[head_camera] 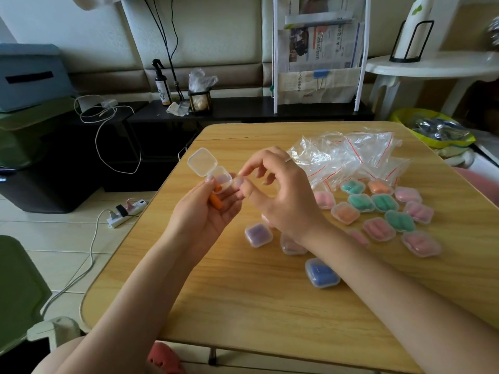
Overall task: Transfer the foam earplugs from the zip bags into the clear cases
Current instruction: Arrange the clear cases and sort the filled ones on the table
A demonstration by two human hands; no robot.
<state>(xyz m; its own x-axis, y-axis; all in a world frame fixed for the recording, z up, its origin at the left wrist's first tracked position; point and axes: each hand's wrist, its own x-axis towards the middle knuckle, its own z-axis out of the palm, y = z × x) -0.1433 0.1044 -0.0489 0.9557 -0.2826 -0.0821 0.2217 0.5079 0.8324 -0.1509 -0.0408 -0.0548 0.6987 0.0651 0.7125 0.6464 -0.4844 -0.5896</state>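
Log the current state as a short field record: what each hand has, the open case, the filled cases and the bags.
left hand: holds the open clear case and orange earplugs
right hand: fingertips at the open case's edge, nothing clearly pinched
open clear case: lid up, looks empty
filled cases: closed, on the table right of the hands; pink, green, orange, purple, blue
zip bags: crumpled pile behind the filled cases, apparently empty

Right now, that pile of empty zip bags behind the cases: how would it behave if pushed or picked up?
Probably floppy: the zip bags lie crumpled and creased, holding no shape. Likely very light, being thin clear film that looks empty, so a push may scatter or bunch them rather than slide them whole. Possibly slippery too: the film looks glossy, and the bags overlap loosely on the smooth table.
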